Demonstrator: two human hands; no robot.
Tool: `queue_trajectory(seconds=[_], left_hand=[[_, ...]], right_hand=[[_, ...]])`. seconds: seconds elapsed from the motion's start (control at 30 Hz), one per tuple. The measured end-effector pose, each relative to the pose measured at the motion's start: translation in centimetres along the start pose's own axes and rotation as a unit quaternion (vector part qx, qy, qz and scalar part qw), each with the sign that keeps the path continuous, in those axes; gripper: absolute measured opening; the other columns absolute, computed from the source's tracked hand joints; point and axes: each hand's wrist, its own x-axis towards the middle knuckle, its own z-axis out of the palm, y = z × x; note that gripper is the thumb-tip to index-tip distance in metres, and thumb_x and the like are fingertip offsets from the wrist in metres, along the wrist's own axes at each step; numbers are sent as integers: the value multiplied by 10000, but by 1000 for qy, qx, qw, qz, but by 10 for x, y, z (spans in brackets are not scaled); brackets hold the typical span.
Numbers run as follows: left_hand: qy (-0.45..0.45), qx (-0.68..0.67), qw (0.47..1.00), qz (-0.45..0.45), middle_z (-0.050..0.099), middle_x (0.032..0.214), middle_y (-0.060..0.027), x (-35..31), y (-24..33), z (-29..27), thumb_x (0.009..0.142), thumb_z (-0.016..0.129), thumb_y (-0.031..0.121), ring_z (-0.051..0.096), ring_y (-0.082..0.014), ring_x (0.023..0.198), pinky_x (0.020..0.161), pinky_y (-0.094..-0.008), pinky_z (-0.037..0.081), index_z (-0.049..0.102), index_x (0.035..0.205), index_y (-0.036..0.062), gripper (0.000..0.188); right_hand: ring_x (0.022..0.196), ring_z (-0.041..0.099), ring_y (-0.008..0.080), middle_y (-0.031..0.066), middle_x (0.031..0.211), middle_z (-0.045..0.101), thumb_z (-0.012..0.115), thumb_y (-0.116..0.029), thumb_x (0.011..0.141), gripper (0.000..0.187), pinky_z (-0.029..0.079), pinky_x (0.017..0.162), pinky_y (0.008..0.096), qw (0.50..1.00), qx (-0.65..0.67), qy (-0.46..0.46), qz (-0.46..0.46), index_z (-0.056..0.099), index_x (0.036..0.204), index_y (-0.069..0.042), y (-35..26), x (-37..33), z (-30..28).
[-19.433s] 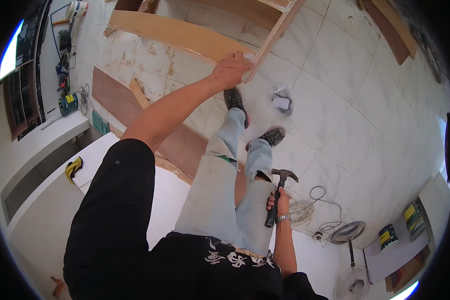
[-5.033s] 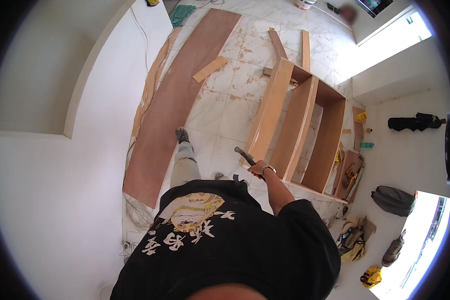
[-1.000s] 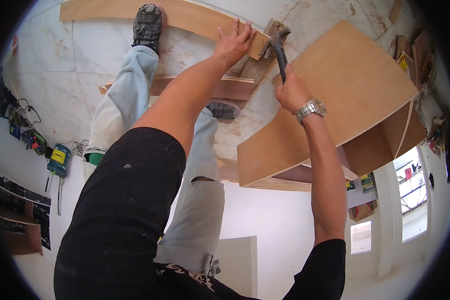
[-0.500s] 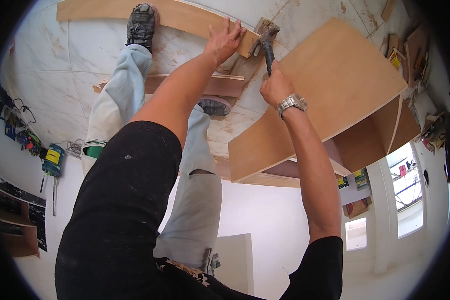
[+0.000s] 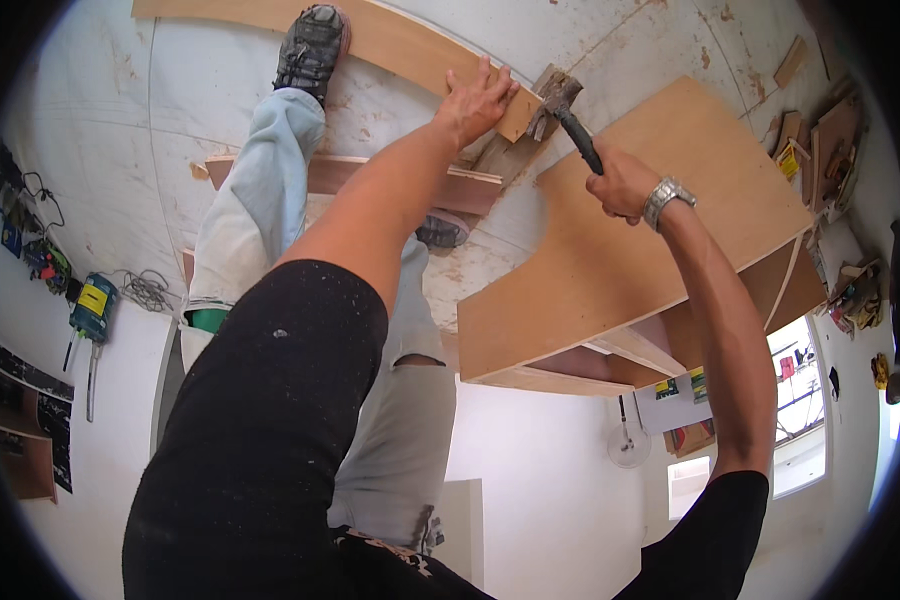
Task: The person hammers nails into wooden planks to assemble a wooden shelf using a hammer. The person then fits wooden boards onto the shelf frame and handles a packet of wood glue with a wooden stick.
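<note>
My left hand (image 5: 477,103) lies with fingers spread on a long light-brown wooden board (image 5: 400,45), close to its right end. That end rests over a rough wood piece (image 5: 510,155) on the floor. My right hand (image 5: 625,182) is wrapped round the black handle of a claw hammer (image 5: 580,140). The hammer's head is right at the board's end, just right of my left hand; whether it touches the board I cannot tell. My shoe (image 5: 310,55) is on the board farther left.
A curved-sided wooden cabinet box (image 5: 660,250) stands close under my right forearm. Another narrow board (image 5: 470,190) lies between my feet. Wood offcuts (image 5: 820,150) are piled at the far right. A blue-green power tool (image 5: 93,308) and cables are at the left.
My right hand has swung right, and the hammer handle now slants more toward the lower right. My left hand stays on the board. The whole view has shifted slightly.
</note>
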Motion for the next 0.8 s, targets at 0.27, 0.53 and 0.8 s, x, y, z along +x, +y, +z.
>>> queue_trajectory(seconds=[0.27,0.53,0.8], left_hand=[[-19,53,998,19,215,1609,-147,2,1,-5,975,495,117,249,-488,1451,919,-724,473,261,1570,119,639],[-10,29,999,39,218,1596,-120,2,3,-6,984,481,109,250,-453,1454,939,-713,477,313,1553,157,595],[-1,49,997,54,212,1594,-128,5,-5,-2,1006,434,145,248,-457,1451,929,-718,486,294,1557,155,568]], right_hand=[[524,591,205,137,722,607,537,-126,878,554,437,377,352,918,354,174,41,367,1396,-29,18,-3,127],[549,578,288,172,722,583,567,-106,870,382,490,504,435,922,225,313,-23,489,1225,9,36,3,141],[542,547,326,173,697,559,578,-146,876,336,501,554,445,573,816,69,42,481,1171,-16,27,2,163]])
